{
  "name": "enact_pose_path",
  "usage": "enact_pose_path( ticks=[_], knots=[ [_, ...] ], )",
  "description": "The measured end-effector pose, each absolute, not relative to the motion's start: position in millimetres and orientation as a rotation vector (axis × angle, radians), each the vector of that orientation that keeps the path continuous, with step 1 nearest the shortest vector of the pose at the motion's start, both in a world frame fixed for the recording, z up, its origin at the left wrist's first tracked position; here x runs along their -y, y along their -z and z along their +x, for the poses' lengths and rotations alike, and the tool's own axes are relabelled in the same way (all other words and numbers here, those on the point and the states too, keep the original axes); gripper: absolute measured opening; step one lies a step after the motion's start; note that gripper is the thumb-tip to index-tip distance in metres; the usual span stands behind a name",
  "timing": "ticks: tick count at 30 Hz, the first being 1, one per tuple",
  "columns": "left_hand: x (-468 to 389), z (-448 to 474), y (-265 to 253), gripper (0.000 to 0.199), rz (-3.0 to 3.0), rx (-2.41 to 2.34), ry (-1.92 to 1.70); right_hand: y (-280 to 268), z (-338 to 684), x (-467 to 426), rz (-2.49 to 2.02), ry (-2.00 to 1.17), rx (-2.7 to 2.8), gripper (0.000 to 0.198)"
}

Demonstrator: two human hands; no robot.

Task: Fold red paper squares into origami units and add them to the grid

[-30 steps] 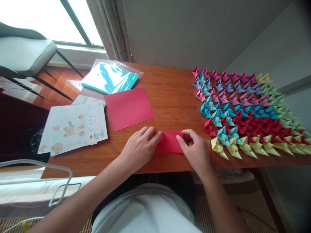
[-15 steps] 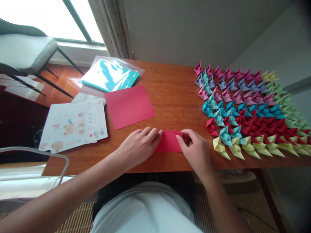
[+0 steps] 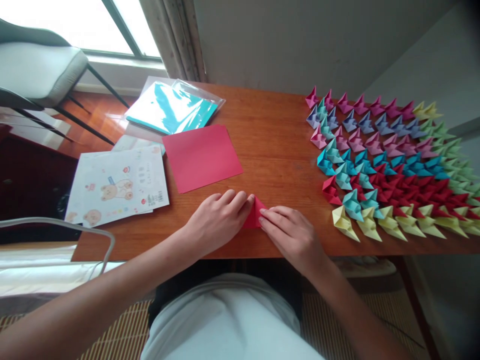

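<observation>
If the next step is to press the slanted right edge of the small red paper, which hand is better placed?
Probably the right hand: its fingertips are already at that edge, while the left hand covers the left side of the small red paper.

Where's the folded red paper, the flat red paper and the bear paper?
Folded red paper (image 3: 257,214), head view: its visible middle.
Flat red paper (image 3: 203,159), head view: its middle.
Bear paper (image 3: 120,189), head view: the printed bear's body.

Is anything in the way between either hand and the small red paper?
Nothing visible is: the left-hand grip and right-hand grip both touch the small red paper directly. The larger red paper lies farther back, not between them.
</observation>
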State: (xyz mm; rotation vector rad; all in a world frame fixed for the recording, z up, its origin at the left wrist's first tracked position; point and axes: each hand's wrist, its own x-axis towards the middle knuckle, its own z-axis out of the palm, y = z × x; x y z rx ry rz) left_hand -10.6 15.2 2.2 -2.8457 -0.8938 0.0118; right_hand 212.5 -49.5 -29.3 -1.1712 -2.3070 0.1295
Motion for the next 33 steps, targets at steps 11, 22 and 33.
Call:
enact_pose_path(
  ticks=[11, 22, 33],
  knots=[
    [-17, -12, -2, 0.034, -2.845, 0.894, 0.01, 24, 216, 47, -1.143, -0.103, 2.433, 0.031],
    [-16, -14, 0, 0.024, -2.912, 0.727, 0.258, 25, 219, 45, -1.092, -0.117, 2.437, 0.033],
    [-15, -21, 10, 0.027, -2.966, 0.691, 0.38, 24, 219, 43, -1.091, -0.144, 2.428, 0.034]
  ],
)
